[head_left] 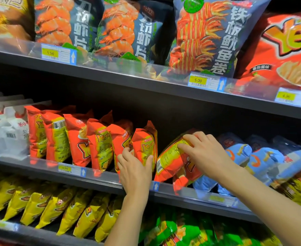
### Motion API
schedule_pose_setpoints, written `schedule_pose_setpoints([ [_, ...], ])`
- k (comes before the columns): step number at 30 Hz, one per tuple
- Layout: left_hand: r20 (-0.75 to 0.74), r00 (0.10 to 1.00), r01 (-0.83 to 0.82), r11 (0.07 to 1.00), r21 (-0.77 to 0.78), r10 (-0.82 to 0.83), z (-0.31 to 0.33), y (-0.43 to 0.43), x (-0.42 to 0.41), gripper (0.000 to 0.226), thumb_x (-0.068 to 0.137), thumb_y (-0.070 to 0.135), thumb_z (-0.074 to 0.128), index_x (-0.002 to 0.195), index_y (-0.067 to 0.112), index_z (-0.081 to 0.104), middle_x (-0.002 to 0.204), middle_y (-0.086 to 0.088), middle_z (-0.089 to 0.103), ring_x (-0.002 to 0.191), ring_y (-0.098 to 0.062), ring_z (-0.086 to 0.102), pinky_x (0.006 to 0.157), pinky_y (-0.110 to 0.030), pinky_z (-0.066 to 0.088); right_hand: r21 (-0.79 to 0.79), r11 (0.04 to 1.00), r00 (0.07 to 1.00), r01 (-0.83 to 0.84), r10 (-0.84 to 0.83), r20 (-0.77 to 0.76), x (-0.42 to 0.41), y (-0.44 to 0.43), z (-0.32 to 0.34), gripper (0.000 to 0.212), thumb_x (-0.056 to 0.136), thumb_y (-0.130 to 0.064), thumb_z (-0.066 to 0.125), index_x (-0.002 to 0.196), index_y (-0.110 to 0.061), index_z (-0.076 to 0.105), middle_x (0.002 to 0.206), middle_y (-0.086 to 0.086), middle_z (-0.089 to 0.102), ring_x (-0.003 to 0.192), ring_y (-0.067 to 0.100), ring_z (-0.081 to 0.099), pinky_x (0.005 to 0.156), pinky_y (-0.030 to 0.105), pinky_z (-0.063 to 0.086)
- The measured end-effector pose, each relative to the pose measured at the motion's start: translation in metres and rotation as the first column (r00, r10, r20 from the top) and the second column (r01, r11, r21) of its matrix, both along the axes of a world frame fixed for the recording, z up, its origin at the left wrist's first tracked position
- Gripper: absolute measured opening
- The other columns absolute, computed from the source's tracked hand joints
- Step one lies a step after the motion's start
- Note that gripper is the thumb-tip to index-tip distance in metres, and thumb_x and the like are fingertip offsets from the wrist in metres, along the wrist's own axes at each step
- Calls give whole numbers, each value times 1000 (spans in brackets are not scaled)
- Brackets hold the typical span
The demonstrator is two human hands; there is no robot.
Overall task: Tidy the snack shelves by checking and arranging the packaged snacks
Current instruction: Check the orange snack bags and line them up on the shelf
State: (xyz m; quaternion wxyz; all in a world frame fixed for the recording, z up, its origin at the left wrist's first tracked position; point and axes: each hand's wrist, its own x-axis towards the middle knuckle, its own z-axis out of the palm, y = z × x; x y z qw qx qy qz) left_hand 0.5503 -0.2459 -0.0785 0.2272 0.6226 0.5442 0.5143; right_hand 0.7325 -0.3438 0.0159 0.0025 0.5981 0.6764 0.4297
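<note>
Two hands are on the grey middle shelf (30,167). My left hand (134,170) grasps the upright red-and-yellow plastic snack bag (146,144) at the right end of a row of similar bags, thumb on its left side and fingers on its right. My right hand (204,153) grasps the tilted red-and-yellow plastic snack bag (171,166), fingers curled over its upper end. This bag leans beside the pale blue snack bags (263,157). White packets (9,128) stand at the row's left end, and yellow bags (39,205) fill the shelf below.
</note>
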Motion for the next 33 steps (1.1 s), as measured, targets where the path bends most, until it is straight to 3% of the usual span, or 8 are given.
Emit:
schedule_pose_setpoints([
  [4,42,999,-21,988,154,15,3,-22,-4,82,86,50,80,146,8,43,137,-14,50,128,-33,49,102,-49,49,40,999,999,12,-11,-33,3,-8,8,61,61,-15,99,117,-20,75,122,13,71,101,38,66,67,44,53],
  [8,-35,983,182,909,375,-183,19,-51,-4,76,85,55,77,144,15,49,137,-3,52,128,-23,47,109,-43,44,90,996,999,-1,5,-46,-4,-25,24,57,66,-17,97,119,-20,76,122,13,72,99,41,67,66,44,52],
  [13,-265,899,419,861,287,-349,33,-72,-1,106,79,61,82,162,34,20,161,11,33,151,-14,28,123,-41,28,125,990,996,-65,71,-46,-32,-55,42,55,74,-24,87,127,-22,71,126,9,72,100,39,67,70,46,55],
  [19,-186,882,468,844,260,-432,27,-79,-18,93,82,28,85,157,38,31,148,13,47,136,-16,49,112,-45,47,22,992,957,-127,128,-260,-57,-86,53,65,87,-41,74,147,-22,56,136,3,66,114,32,63,86,49,58],
  [26,108,832,524,834,170,-545,22,-85,-52,72,83,50,80,144,47,41,123,28,64,115,1,64,100,-32,54,189,974,667,-127,225,-710,-73,-120,50,70,81,-62,69,144,-33,57,131,-18,65,119,3,61,100,27,51],
  [28,217,797,554,826,109,-563,18,-83,-60,73,84,50,82,145,46,43,122,26,66,111,2,66,96,-32,57,239,968,493,-75,244,-835,-75,-119,38,66,74,-64,69,134,-37,63,121,-23,68,113,-4,64,91,15,52],
  [31,455,649,658,750,66,-609,17,-84,-70,62,87,39,82,141,41,53,124,17,71,109,-1,71,83,-29,63,198,980,201,-25,198,-959,-74,-104,8,76,65,-68,70,131,-32,65,118,-17,72,107,-3,68,94,25,56],
  [33,496,602,698,714,55,-626,14,-84,-75,52,84,46,79,132,45,61,123,15,75,112,-8,73,90,-38,63,139,988,4,-62,140,-990,-77,-91,-14,84,62,-71,74,134,-29,63,125,-10,72,110,-2,69,100,29,57],
])
